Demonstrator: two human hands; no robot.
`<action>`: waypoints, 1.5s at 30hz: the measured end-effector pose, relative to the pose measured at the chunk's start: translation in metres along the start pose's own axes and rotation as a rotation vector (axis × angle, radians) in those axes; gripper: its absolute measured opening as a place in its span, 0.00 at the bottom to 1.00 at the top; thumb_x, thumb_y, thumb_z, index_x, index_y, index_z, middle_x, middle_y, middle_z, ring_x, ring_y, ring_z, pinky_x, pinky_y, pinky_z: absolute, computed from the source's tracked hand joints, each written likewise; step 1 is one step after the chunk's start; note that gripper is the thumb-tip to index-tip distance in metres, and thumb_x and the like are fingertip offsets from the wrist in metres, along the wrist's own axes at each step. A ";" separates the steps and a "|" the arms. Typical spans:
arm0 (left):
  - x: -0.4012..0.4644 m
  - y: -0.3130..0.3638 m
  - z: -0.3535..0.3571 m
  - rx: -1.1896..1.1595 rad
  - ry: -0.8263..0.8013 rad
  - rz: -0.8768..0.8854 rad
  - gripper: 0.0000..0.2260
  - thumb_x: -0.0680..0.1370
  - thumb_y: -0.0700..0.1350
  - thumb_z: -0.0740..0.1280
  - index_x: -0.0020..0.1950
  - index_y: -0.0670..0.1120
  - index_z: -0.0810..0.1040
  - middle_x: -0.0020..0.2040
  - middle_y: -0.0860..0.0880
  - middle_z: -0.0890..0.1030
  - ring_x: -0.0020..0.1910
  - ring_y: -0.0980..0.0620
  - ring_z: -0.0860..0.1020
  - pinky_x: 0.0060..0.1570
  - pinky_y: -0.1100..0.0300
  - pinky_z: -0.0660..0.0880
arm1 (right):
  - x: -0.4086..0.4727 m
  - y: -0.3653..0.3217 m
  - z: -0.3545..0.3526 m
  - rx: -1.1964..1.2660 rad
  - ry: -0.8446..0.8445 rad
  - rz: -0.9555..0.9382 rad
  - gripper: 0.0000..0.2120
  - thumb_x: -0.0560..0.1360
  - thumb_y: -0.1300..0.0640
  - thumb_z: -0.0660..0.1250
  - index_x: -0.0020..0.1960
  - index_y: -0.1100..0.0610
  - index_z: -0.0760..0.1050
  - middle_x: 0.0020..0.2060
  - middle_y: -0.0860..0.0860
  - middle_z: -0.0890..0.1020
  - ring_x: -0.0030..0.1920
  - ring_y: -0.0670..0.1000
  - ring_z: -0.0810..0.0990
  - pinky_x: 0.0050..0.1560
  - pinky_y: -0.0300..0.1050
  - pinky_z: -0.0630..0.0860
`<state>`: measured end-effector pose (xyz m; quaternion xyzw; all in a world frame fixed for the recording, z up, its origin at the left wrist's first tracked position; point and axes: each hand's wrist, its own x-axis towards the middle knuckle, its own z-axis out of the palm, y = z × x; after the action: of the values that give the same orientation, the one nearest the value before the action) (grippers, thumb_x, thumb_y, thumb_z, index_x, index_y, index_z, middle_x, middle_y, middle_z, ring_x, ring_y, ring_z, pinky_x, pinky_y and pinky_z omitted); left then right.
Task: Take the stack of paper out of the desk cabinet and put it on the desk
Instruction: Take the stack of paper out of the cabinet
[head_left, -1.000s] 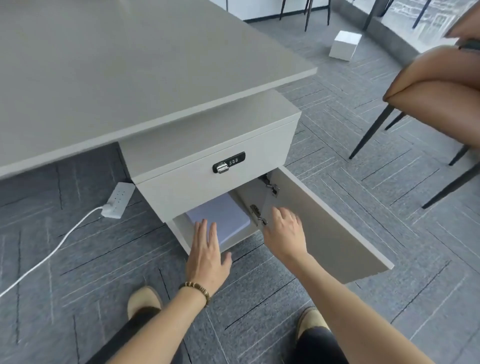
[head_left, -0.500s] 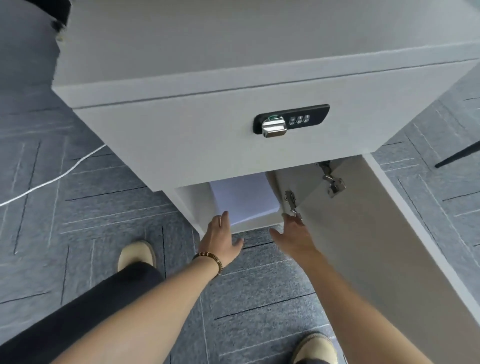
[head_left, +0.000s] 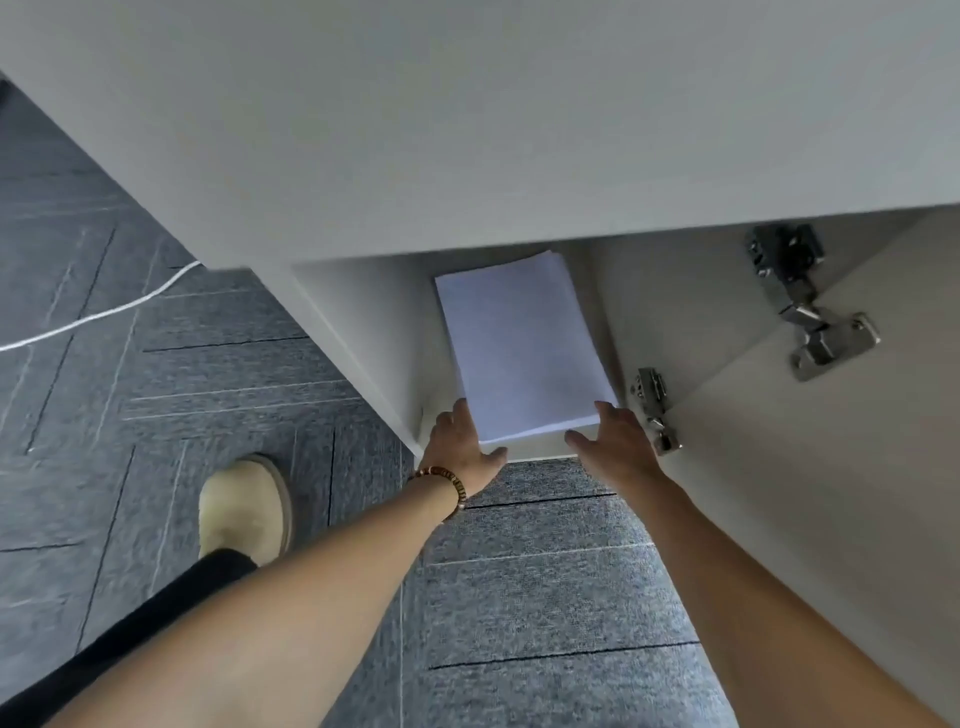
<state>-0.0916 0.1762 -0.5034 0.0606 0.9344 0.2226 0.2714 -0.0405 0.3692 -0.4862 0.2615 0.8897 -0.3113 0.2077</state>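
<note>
Paper, a white stack (head_left: 522, 353), lies flat on the floor of the open cabinet compartment (head_left: 363, 322), with its near edge at the compartment's front lip. We have our left hand (head_left: 460, 447) against the stack's near left corner, thumb stretched along the front edge, the other fingers (head_left: 460, 410) running up its left side. Our right hand (head_left: 613, 441) meets the near right corner, thumb (head_left: 579, 439) at the front edge and fingers along the right side. Both hands are spread and pressed to the stack from its 2 sides; we cannot tell whether it is lifted off the compartment floor. A beaded bracelet (head_left: 441, 480) circles the left wrist. To the right of the stack the cabinet door (head_left: 805, 493) stands swung open, with 2 metal hinges (head_left: 810, 306) on it. Above the stack the pale drawer front (head_left: 467, 130) fills the view. Left of the stack, on the grey carpet (head_left: 519, 597), we see a beige shoe (head_left: 244, 509) and a white cable (head_left: 93, 319).
</note>
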 end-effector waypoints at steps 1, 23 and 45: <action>0.004 -0.002 0.004 0.015 0.004 0.006 0.36 0.76 0.54 0.70 0.76 0.42 0.56 0.70 0.40 0.68 0.69 0.42 0.70 0.66 0.50 0.72 | 0.005 0.000 0.002 -0.008 0.006 -0.013 0.35 0.79 0.47 0.63 0.79 0.58 0.55 0.77 0.59 0.60 0.76 0.59 0.63 0.71 0.53 0.66; 0.062 -0.007 0.048 -0.347 0.175 -0.255 0.42 0.70 0.56 0.74 0.77 0.43 0.60 0.74 0.40 0.69 0.74 0.38 0.63 0.71 0.47 0.67 | 0.072 0.020 0.047 0.084 0.173 0.099 0.36 0.77 0.49 0.63 0.80 0.58 0.53 0.76 0.60 0.64 0.76 0.63 0.59 0.72 0.59 0.66; -0.012 -0.061 0.060 -0.751 0.085 -0.456 0.25 0.68 0.54 0.79 0.59 0.43 0.78 0.53 0.47 0.86 0.49 0.47 0.83 0.48 0.56 0.81 | 0.011 0.053 0.085 0.635 -0.035 0.278 0.21 0.70 0.49 0.74 0.60 0.55 0.75 0.52 0.52 0.83 0.53 0.57 0.82 0.57 0.55 0.78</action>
<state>-0.0491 0.1425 -0.5705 -0.2591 0.7884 0.4837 0.2781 0.0005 0.3521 -0.5769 0.4264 0.7006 -0.5458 0.1714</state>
